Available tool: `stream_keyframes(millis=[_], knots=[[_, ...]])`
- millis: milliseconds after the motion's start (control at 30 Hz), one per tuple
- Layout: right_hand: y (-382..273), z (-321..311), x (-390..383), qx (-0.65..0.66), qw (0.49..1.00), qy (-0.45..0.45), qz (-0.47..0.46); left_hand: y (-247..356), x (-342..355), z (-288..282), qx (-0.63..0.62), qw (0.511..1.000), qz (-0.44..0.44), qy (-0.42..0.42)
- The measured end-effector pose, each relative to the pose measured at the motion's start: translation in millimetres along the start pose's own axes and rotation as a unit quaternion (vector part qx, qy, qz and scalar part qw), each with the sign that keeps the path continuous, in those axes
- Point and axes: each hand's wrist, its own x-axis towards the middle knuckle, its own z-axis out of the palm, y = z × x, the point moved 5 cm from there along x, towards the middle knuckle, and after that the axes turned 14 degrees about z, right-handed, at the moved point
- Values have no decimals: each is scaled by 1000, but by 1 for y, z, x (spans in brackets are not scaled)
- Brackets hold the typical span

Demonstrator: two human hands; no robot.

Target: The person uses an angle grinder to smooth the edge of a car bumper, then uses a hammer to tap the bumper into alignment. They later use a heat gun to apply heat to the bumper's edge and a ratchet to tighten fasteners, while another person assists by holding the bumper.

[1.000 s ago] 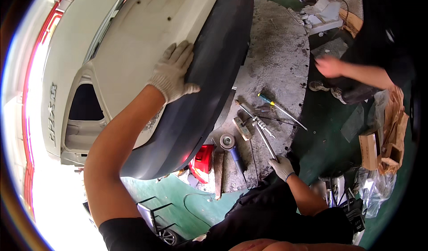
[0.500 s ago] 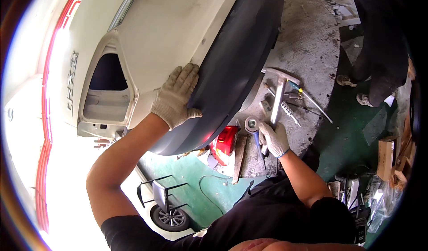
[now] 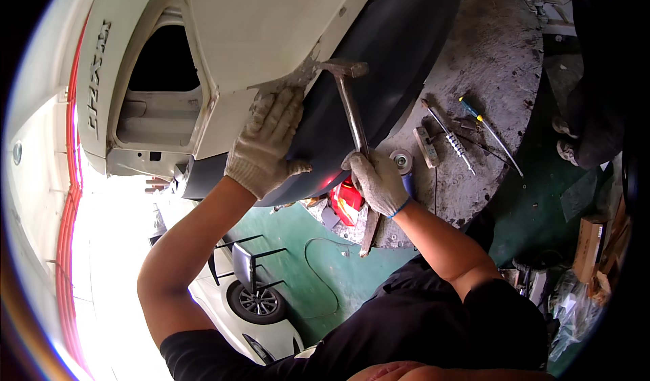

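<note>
My left hand (image 3: 266, 141), in a knit work glove, lies flat on the white car body panel (image 3: 257, 29), fingers stretched out just below a bare grey, scraped patch (image 3: 288, 80) beside the dark bumper (image 3: 399, 49). My right hand (image 3: 380, 183), gloved too, is wrapped round the lower handle of a hammer (image 3: 351, 110). The hammer's head is raised close to the panel edge, near the patch; whether it touches cannot be made out. A disc tool with a blue handle (image 3: 403, 161) lies behind my right hand, partly hidden by it.
On the round, stained tabletop (image 3: 474, 42) lie a yellow-and-blue-handled screwdriver (image 3: 472, 110), a rod with a coiled sleeve (image 3: 452, 137), a small block (image 3: 426, 147) and a red tail light (image 3: 347, 202). Another person in dark clothes (image 3: 599, 90) stands at right. A chair (image 3: 245, 267) stands lower left.
My right hand has lifted the hammer from over the tabletop and carried it left and up to the panel. My left hand stays flat, and the grey patch now shows above its fingers.
</note>
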Motion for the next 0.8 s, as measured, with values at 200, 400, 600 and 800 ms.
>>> stream_keyframes(millis=[200, 400, 600, 800], knots=[[0, 11, 3, -46, 998, 37, -22, 2, -12, 5, 19, 1000, -1, 3], [-1, 10, 4, -91, 991, 77, -54, 5, -14, 7, 36, 999, -8, 12], [-5, 11, 9, -87, 991, 98, -40, 8, -16, 3, 30, 999, -17, 18], [-6, 5, 16, -119, 987, 105, -30, 11, -18, 3, 19, 999, -27, 24]])
